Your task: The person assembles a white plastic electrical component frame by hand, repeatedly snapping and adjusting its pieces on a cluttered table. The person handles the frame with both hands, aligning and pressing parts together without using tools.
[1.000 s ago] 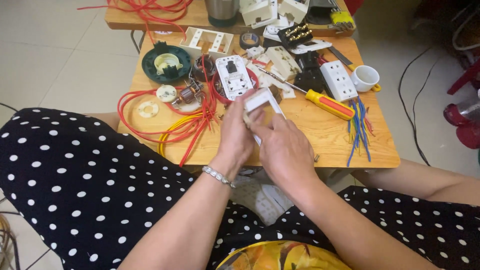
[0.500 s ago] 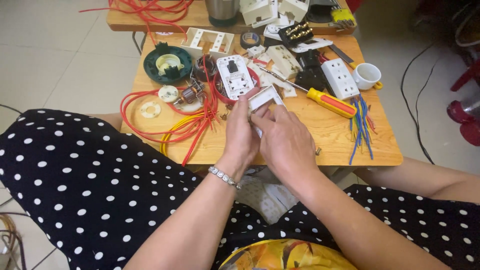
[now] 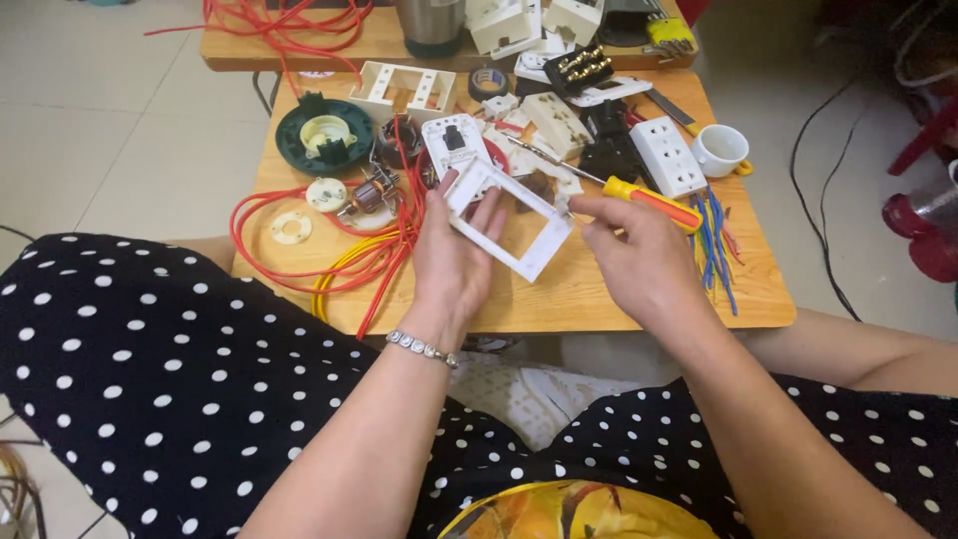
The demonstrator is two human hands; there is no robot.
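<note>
- Both hands work one white frame (image 3: 509, 218), a rectangular faceplate with an open middle, held above the near half of the desk (image 3: 559, 299).
- Left hand (image 3: 454, 255) is closed on the frame's near-left side, fingers curled behind it and thumb on its front.
- Right hand (image 3: 634, 255) pinches narrowly at the frame's right corner; what its fingertips grip, I cannot tell.
- Judged step: fitting or freeing something at that corner; next calls for a steady left grip.
- Nearby: a screwdriver (image 3: 649, 200) just beyond the right hand, red wire (image 3: 299, 269) toward the left edge.

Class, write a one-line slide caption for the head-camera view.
Left hand holds a white rectangular frame over a cluttered wooden table, right hand pinching near its corner.
</note>
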